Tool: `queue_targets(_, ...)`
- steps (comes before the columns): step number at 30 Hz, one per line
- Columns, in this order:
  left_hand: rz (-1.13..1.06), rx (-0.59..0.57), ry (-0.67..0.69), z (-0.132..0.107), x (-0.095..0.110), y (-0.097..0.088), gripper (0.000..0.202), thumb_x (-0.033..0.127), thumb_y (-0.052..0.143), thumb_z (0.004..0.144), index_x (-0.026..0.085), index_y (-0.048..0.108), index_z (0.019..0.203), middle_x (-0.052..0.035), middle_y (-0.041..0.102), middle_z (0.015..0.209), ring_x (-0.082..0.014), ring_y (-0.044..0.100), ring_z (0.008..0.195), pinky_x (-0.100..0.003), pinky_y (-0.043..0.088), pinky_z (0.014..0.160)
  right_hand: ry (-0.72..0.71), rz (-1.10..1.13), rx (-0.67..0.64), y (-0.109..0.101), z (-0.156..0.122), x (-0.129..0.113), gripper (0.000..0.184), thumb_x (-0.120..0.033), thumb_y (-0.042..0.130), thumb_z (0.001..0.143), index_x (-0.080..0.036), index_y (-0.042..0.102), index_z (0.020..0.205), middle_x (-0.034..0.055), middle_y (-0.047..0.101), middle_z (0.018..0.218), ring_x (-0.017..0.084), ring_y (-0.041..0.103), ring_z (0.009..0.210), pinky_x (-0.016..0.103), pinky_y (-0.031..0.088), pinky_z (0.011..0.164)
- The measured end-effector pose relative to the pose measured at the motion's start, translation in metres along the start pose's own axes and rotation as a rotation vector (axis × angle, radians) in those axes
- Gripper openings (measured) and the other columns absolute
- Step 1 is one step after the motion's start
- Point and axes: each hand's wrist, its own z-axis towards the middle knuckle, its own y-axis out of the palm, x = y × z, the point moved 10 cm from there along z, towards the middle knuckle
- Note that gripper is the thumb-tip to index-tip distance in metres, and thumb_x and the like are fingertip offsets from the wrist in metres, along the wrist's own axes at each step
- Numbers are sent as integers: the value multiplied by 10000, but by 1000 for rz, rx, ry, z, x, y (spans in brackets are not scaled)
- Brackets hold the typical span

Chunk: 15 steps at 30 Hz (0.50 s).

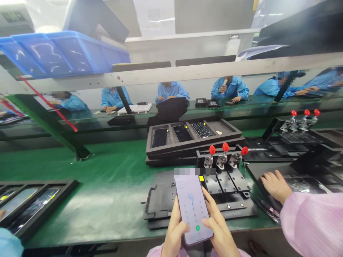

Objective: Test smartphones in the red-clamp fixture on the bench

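Dial screen: slim, lilac-screened rectangular phone sits at the lower middle of the frame, tilted slightly, with a square yellow tag at its upper right corner; the step in hand looks like touch entry on a number pad.
Grip: bare left hand and bare right hand both hold the phone, fingers around its two long edges, thumbs over the lower screen; whether either thumb touches the glass, I cannot tell.
Thumb work: a further tap would, I judge, call for one thumb free over the pad while the other fingers steady the edges.
Phone count: one held.
Clamp fixtures: two with upright clamps, a near black metal fixture right of centre and a far black metal fixture at right; three red knobs each, six altogether.
Foam trays: one black compartmented foam tray at centre, atop what looks like a second, carrying three devices; one black foam tray at lower left shows three.
Blue bin: one translucent plastic bin, upper left.
Bench: one, green-topped.
Neighbours: six blue-clad people across the upper frame; one pink-sleeved co-worker's hand, right.
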Motion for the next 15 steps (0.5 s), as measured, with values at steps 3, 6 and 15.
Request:
queue_targets(3,16,-7,4,-1,2,1,826,78,470,589,270,293,1373,-14,484,1339,-279,370,1269,-400,305,1043,-20,35,-48,5,0,-3,643,-230,497,752,-312,302,1359,18,415,1385,214,347,1297,395,280,1076)
queue_targets(6,-25,-77,28,-2,6,9,812,110,479,606,264,281,1379,-21,470,1353,-299,401,1240,-413,346,1003,-18,42,-83,8,0,-4,659,-272,504,755,-308,276,1372,24,411,1387,227,344,1299,406,312,1057)
queue_targets(15,-147,-93,81,-2,23,19,664,157,499,652,248,410,1303,-18,540,1265,-293,416,1213,-416,338,994,-26,-132,-92,11,3,-3,644,-175,487,761,-366,309,1350,-84,275,1458,128,184,1364,304,152,1126)
